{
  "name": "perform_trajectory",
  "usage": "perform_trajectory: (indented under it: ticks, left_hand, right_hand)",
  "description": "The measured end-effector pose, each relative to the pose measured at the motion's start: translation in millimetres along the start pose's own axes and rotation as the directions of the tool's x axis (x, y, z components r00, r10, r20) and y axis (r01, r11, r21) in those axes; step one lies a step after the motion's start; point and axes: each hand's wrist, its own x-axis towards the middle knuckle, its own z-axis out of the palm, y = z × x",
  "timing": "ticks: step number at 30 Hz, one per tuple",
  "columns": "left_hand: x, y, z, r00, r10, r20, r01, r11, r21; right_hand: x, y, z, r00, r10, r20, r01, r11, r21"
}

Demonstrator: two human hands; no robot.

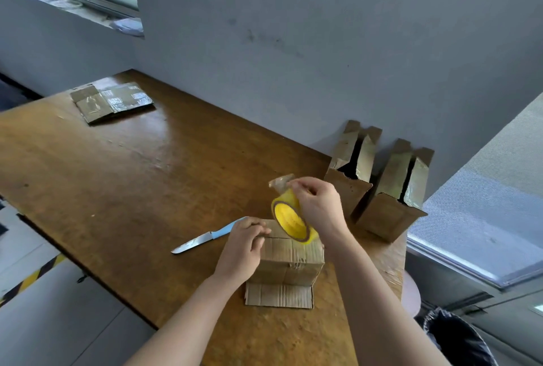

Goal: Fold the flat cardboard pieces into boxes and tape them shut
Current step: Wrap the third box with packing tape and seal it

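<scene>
A small cardboard box (289, 263) stands on the wooden table (132, 177) in front of me, its top flaps folded shut and one flap lying flat at its base. My left hand (245, 248) presses down on the box's top left edge. My right hand (318, 204) holds a yellow-cored roll of clear tape (292, 217) tilted above the box top, with a loose end of tape sticking up near the fingers.
A blue-handled knife (202, 238) lies left of the box. Two folded boxes (379, 186) with open top flaps stand against the wall at the right. Flat cardboard pieces (110, 101) lie at the table's far left corner. A black-lined bin (458, 339) sits lower right.
</scene>
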Motion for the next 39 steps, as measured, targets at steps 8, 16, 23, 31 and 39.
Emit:
perform_trajectory:
  ticks: [8, 16, 23, 31, 39]
  left_hand:
    - [8, -3, -6, 0.997, -0.073, 0.01, 0.073, 0.992, -0.105]
    - [8, 10, -20, 0.861, -0.463, 0.211, 0.476, 0.584, -0.658]
    - [14, 14, -26, 0.892, -0.429, 0.142, 0.411, 0.642, -0.647]
    - [21, 29, -42, 0.729, -0.52, 0.446, 0.651, 0.322, -0.687]
    - [28, 32, -54, 0.588, -0.518, 0.621, 0.79, 0.202, -0.579]
  right_hand:
    - [-4, -12, 13, 0.882, 0.113, 0.457, 0.275, 0.664, -0.695]
    - [-1, -20, 25, 0.864, 0.113, 0.49, 0.344, 0.577, -0.741]
    - [0, -20, 28, 0.856, 0.103, 0.507, 0.369, 0.564, -0.739]
    - [2, -15, 24, 0.843, 0.07, 0.534, 0.393, 0.599, -0.698]
    - [1, -11, 21, 0.838, 0.034, 0.544, 0.419, 0.6, -0.682]
